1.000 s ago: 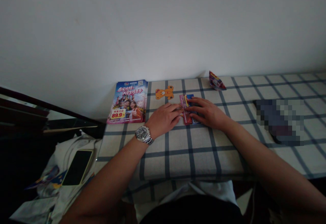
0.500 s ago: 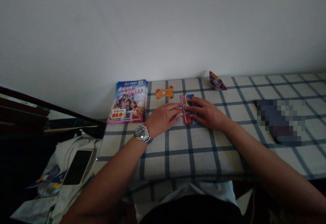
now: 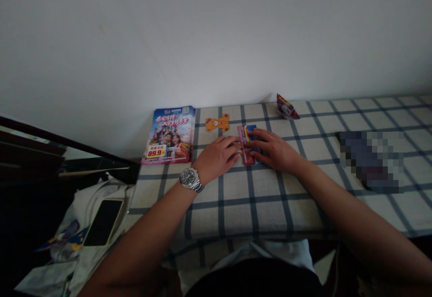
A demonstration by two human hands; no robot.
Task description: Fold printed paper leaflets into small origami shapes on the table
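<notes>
A small folded paper flyer point(image 3: 248, 158), pink on its left part and blue on its right, lies on the checked tablecloth. My left hand point(image 3: 218, 156), with a metal watch point(image 3: 190, 179) on its wrist, reaches in from the left. Its fingers are stretched out and their tips touch the flyer's left edge. From the other side my right hand point(image 3: 275, 152) rests with spread fingers on the flyer's right part, covering some of it. Neither hand wraps around the paper. A flat orange bear cutout point(image 3: 218, 123) lies just beyond my left hand.
A stack of printed flyers point(image 3: 172, 137) sits at the table's left end. A folded paper piece point(image 3: 286, 108) stands near the wall point(image 3: 216, 40). A dark blurred object point(image 3: 369, 162) lies on the right. Left of the table, a phone point(image 3: 104, 222) rests on pale cloth.
My left fingertips have slid slightly right and toward me on the flyer's edge. My right hand and the flyer stay practically in place.
</notes>
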